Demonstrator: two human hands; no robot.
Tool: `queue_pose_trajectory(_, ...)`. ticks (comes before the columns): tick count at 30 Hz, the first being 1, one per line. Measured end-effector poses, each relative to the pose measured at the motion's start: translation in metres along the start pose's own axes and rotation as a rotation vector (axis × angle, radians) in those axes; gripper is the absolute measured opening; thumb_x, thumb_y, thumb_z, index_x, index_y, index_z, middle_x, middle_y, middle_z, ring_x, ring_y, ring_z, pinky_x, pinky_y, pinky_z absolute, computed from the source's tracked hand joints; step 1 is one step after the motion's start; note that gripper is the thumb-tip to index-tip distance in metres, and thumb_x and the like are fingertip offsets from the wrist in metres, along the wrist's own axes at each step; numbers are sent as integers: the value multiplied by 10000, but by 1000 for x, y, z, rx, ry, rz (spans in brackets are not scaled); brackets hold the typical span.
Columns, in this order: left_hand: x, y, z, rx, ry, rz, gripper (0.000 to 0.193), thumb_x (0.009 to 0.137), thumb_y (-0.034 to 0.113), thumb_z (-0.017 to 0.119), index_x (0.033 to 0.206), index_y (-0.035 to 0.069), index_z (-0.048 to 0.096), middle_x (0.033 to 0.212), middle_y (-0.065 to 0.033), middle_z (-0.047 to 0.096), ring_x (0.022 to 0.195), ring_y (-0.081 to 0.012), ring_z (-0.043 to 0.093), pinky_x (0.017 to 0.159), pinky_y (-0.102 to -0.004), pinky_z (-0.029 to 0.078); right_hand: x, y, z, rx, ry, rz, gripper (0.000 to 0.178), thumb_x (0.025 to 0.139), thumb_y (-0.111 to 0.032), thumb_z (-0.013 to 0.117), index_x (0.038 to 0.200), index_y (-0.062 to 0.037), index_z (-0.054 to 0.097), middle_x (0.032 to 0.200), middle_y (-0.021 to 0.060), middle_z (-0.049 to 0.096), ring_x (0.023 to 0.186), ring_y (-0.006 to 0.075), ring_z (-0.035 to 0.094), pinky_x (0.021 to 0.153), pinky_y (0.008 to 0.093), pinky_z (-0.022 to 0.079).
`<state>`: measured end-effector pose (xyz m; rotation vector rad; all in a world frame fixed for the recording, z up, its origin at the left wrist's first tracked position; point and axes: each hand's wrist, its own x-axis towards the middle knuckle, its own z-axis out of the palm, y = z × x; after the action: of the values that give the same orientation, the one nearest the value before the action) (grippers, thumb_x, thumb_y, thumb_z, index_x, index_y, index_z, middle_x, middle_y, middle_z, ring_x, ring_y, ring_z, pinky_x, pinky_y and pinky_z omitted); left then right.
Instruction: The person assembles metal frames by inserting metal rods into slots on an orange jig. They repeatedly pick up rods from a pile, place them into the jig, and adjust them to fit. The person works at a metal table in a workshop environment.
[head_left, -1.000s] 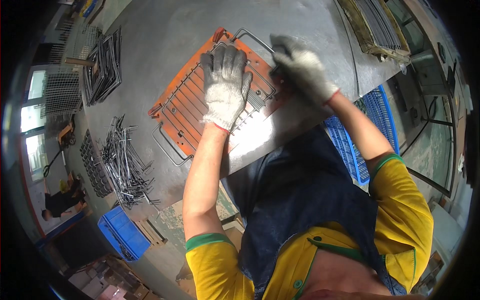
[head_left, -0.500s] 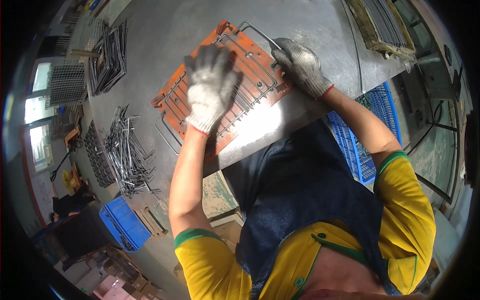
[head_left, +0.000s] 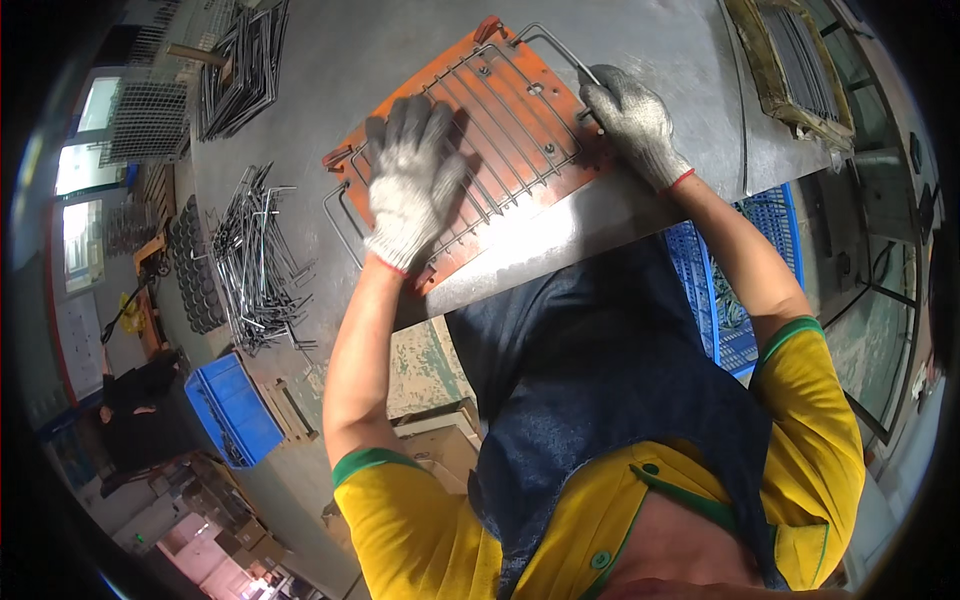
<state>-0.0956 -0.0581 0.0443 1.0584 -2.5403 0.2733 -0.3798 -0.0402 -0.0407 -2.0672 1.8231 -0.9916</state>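
An orange fixture plate (head_left: 545, 60) lies at an angle on the metal table, carrying a steel wire rack (head_left: 497, 137) with several parallel rods. My left hand (head_left: 412, 180), in a grey-and-white work glove, rests flat over the left part of the rods, fingers stretched out. At the plate's right corner my gloved right hand (head_left: 635, 128) has its fingers closed round the end of a bent wire handle (head_left: 553, 43). Another bent wire handle (head_left: 340, 222) sticks out at the plate's left side. My left hand hides some rods beneath it.
Bent wire pieces (head_left: 255, 265) lie heaped at the table's left, with stacked wire frames (head_left: 240, 75) behind them. A tray of straight rods (head_left: 795, 70) stands far right. Blue crates are below: one (head_left: 232, 410) at left, another (head_left: 785, 235) at right.
The rods, bunched near my left hand before, now lie spaced more evenly across the plate. My left hand was blurred and now looks still. The whole view has shifted slightly.
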Motion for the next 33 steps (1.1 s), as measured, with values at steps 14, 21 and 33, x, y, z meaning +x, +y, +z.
queue_pose_trajectory(14, -55, -38, -18, 45, -296, -3, 507, 875, 346, 565, 1295, 66, 520, 1310, -155, 508, 1276, -334, 433, 1084, -521, 278, 2, -4, -3, 186, -1, 245, 352, 924, -332, 542, 1167, -89, 621, 1126, 148, 644, 1022, 362, 611, 866, 427, 482)
queue_pose_trajectory(21, -49, -32, 15, -15, -217, 2, 566, 877, 403, 584, 1325, 69, 498, 1355, -137, 482, 1320, -311, 392, 1111, -554, 242, 4, -19, -8, 248, 18, 256, 343, 945, -342, 538, 1124, -68, 642, 966, 135, 682, 856, 310, 664, 768, 392, 506)
queue_pose_trajectory(33, -73, -44, -15, 69, -316, -63, 557, 883, 416, 581, 1325, 83, 510, 1358, -158, 501, 1298, -329, 442, 1105, -535, 265, 2, -21, -10, 281, 55, 262, 339, 952, -327, 543, 1128, -51, 634, 870, 106, 685, 727, 227, 668, 694, 352, 511)
